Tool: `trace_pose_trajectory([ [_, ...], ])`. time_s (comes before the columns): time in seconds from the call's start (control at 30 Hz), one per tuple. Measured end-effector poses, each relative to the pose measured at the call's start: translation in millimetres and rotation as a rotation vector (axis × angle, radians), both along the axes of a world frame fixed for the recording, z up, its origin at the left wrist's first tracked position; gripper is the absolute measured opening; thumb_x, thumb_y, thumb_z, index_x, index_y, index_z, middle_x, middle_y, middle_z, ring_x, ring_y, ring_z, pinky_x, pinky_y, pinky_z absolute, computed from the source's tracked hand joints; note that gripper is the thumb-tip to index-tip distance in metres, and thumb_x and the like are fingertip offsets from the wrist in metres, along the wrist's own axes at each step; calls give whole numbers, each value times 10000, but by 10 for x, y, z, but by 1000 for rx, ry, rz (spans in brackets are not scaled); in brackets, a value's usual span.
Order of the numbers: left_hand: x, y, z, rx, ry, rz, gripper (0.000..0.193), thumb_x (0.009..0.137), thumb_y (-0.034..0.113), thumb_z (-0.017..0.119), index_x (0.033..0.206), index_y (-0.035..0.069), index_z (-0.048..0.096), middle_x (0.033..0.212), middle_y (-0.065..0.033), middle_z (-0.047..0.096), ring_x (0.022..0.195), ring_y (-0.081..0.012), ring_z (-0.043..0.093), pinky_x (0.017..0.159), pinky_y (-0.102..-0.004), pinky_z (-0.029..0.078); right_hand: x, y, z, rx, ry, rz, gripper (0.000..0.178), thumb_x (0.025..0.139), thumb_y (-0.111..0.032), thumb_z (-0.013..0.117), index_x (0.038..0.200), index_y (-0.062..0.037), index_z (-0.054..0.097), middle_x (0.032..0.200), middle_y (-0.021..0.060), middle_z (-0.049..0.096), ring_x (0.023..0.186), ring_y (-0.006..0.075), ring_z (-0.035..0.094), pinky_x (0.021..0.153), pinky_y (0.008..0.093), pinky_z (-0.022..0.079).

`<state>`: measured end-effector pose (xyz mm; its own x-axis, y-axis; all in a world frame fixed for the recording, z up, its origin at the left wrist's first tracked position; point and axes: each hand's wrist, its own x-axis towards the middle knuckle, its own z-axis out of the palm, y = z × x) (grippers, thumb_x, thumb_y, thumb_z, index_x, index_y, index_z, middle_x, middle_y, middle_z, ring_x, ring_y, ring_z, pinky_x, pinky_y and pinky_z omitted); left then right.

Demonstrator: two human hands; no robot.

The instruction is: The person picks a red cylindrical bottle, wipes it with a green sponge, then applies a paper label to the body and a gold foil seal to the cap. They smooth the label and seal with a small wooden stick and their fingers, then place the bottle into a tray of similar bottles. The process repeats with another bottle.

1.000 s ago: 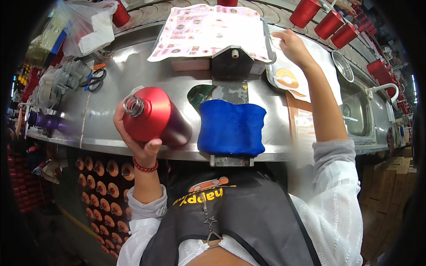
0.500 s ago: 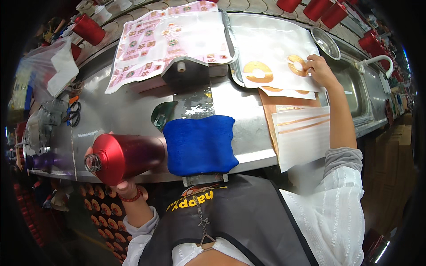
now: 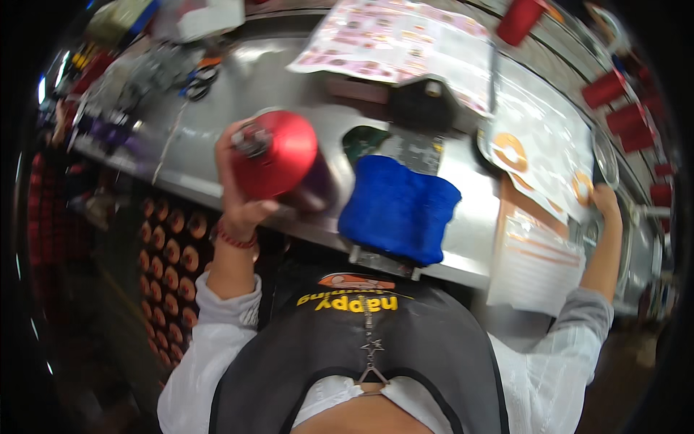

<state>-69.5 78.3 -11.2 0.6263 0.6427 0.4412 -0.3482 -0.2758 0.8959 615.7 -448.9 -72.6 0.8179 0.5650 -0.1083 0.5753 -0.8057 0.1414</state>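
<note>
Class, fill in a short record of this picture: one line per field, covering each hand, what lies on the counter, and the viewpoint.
Left hand: grips a red metal canister, raised and tilted above the counter edge
Right hand: reaches out to the paper-lined tray, beside a ring-shaped pastry
Counter: stainless steel
On counter: folded blue cloth, printed sheet, scissors
Back edge: red cups
Viewpoint: head camera, looking down

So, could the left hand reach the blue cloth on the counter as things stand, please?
Probably not freely: the left hand is wrapped around a red canister. The blue cloth lies just beside it with nothing between, but the hand is occupied.
</note>
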Motion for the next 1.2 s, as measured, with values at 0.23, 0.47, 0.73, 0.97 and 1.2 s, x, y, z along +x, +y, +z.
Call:
trace_pose_trajectory([
  [0.23,45,17,380,-40,-48,-225,1026,832,635,724,1519,32,259,1470,-147,428,1352,-243,467,1139,-394,354,7,-347,205,321,10,-113,353,909,-276,651,736,21,571,643,105,511,600,180,523,544,384,408],
  [0.47,104,-4,452,-114,44,-306,848,812,402,777,1448,39,351,1373,-123,504,1262,-204,526,1099,-362,401,-1796,1680,1315,832,481,-65,231,981,-315,643,1025,-93,685,758,-63,582,583,-1,431,472,196,304],
  [0.73,219,-30,511,-114,40,-284,806,788,347,730,1446,9,410,1358,-129,530,1281,-213,520,1111,-374,388,-4535,3624,1949,1574,1345,393,179,997,-131,606,1086,14,662,1105,96,677,739,69,537,666,207,449],
  [0.97,67,-268,350,-196,-144,-316,791,819,292,712,1474,1,380,1409,-126,495,1318,-209,473,1124,-364,363,-5082,3826,1576,1336,1050,672,156,942,-97,649,856,5,570,1191,128,603,1087,169,550,968,303,427],
  [1.2,9,-255,364,-201,-88,-304,839,858,444,726,1469,-5,364,1379,-141,490,1305,-233,466,1113,-370,361,-5059,3784,1473,1310,984,629,135,922,-81,640,854,7,563,1224,139,585,1122,183,541,981,313,424],
])
